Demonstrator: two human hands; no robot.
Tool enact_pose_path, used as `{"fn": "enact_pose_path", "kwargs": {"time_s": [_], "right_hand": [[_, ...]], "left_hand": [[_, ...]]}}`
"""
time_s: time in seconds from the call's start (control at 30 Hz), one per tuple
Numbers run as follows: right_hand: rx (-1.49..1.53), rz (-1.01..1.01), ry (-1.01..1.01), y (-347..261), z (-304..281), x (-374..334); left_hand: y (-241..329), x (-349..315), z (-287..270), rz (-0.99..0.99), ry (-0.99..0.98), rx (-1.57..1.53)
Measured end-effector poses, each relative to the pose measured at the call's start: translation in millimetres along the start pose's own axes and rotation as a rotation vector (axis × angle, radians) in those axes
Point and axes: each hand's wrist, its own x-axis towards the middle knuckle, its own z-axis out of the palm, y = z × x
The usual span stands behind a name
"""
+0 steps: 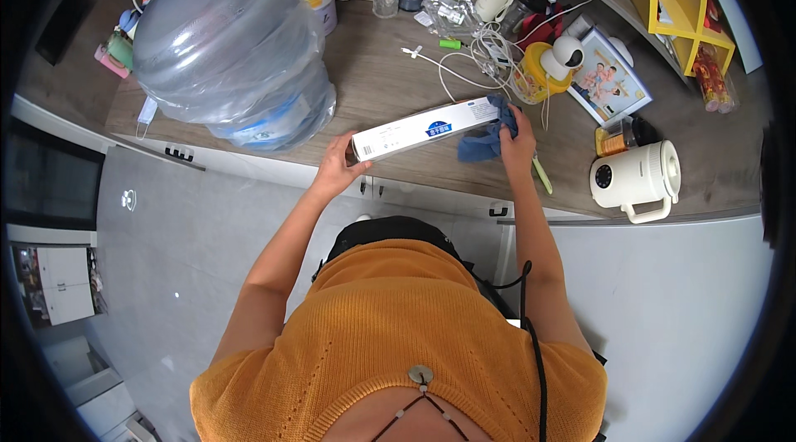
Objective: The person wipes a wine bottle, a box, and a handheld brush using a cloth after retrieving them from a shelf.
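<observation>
A long, narrow white carton [406,133] with a blue emblem is held level above the front of the wooden counter [373,60]. My left hand [336,167] grips its left end, thumb on the near side and fingers behind. At the carton's other end my right hand [518,142] is closed on a blue cloth [481,148], which is bunched against that end and hangs down toward the counter. Just right of the cloth lies a light green handled tool [542,175], its upper part hidden by my right hand.
A large clear water jug [236,52] stands at the left. Tangled white cables [489,56] lie behind the carton, beside a white camera [566,53] on a yellow container. A framed photo [609,77] and a cream electric kettle [637,178] stand at the right.
</observation>
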Motion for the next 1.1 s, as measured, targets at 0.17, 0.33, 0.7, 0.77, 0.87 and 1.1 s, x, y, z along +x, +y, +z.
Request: {"fn": "enact_pose_path", "kwargs": {"time_s": [0.17,0.33,0.7,0.77,0.87,1.1], "right_hand": [[0.042,-0.048,0.034,-9.6,-2.8,-7.1],[0.048,-0.325,-0.212,-77.3,24.4,-32.6],[-0.219,-0.607,-0.63,-122.7,62.9,-44.1],[-0.292,-0.492,-0.595,-105.0,62.8,-27.1],[-0.301,-0.26,-0.451,-53.6,60.5,6.2],[-0.018,-0.07,-0.154,-11.0,41.1,36.4]], "left_hand": [[-10.2,0.2,2.0,-0.012,-0.013,-0.054],[-7.2,4.7,4.3,-0.257,-0.08,-0.418],[2.9,-1.0,-11.3,-0.653,-0.156,-0.652],[-0.7,-3.3,-12.2,-0.664,-0.161,-0.645],[3.8,-4.5,-11.3,-0.688,-0.183,-0.654],[9.6,-1.6,-12.7,-0.684,-0.141,-0.747]]}}
